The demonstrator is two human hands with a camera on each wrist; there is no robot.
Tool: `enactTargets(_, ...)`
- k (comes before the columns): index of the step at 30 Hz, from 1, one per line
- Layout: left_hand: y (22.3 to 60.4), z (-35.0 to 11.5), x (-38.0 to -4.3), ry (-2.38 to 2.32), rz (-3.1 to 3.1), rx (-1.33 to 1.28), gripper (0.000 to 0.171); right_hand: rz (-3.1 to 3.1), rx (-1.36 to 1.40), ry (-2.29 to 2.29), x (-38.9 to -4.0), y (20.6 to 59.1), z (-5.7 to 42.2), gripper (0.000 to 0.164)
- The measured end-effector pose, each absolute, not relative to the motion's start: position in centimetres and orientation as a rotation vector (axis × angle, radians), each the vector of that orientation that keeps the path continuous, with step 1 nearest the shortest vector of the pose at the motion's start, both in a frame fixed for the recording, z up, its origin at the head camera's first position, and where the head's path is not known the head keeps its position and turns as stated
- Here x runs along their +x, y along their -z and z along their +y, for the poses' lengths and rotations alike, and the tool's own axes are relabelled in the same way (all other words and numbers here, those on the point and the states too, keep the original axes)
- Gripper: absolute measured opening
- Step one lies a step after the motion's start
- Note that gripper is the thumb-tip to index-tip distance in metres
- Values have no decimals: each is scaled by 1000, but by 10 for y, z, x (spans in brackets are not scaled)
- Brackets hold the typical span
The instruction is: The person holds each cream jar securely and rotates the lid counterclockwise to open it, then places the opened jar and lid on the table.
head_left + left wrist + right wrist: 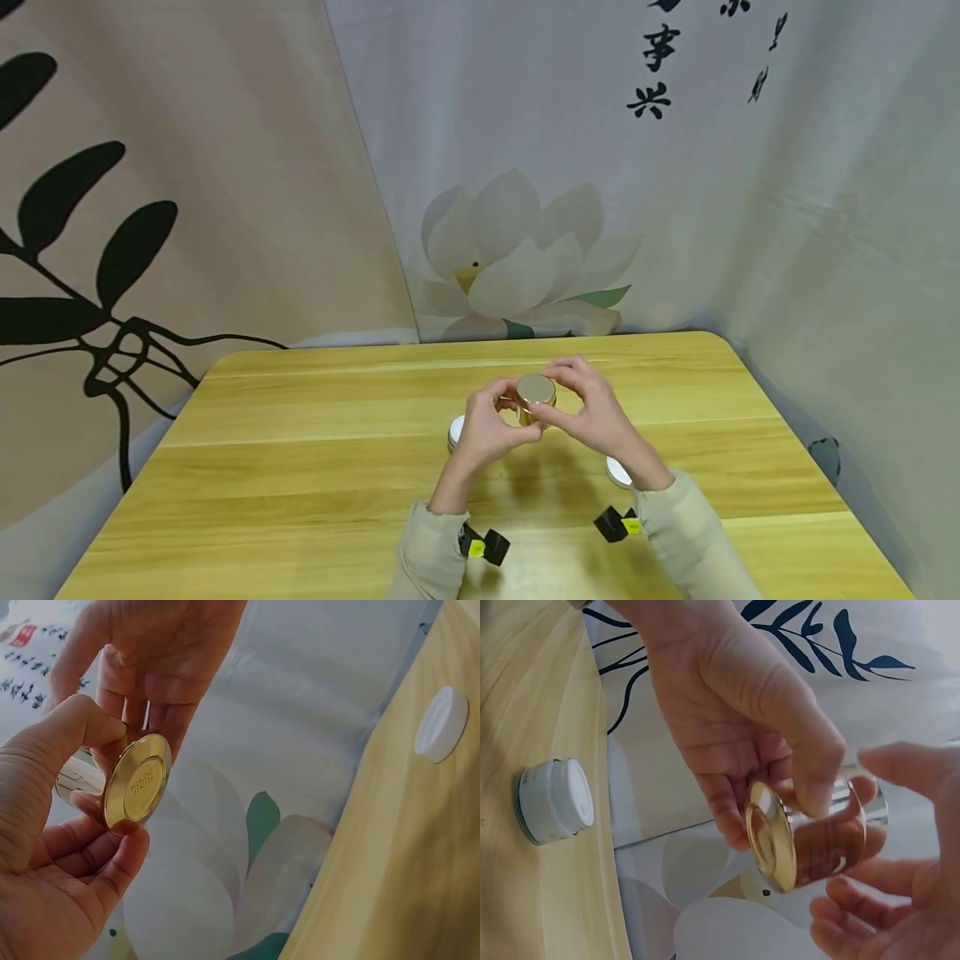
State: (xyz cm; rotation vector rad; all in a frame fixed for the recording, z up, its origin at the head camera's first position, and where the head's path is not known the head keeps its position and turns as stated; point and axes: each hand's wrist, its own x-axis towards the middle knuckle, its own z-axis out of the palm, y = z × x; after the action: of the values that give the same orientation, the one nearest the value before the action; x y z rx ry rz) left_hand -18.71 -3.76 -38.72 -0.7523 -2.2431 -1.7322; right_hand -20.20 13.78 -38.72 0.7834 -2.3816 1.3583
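A shiny gold jar is held up above the table between both hands, its flat round lid (536,387) facing up. My left hand (486,427) grips the jar's body, thumb on one side and fingers on the other. Stamped characters show on the gold base (139,786) in the left wrist view. From the other side, my right hand (600,414) pinches around the lid, thumb in front and fingertips at the far edge. In the right wrist view the jar's mirrored side (829,851) reflects fingers.
A small frosted jar (555,799) stands on the wooden table (315,467), partly behind the left hand in the head view. A white round lid (442,724) lies near the right wrist. Printed cloth curtains (517,125) hang along the table's back and sides.
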Motion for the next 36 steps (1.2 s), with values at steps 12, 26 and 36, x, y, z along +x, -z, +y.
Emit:
enactTargets(12, 386, -38, -185, 1751, -2258, -745, 35, -2377, 745, -1334, -201, 385, 134, 35)
enactTargets(26, 387, -38, -187, 1729, -2276, -752, 34, -2405, 734, -1370, -202, 386, 135, 39)
enactTargets(36, 387, -39, -187, 1737, -2279, -749, 35, -2415, 775, -1405, -204, 390, 137, 47)
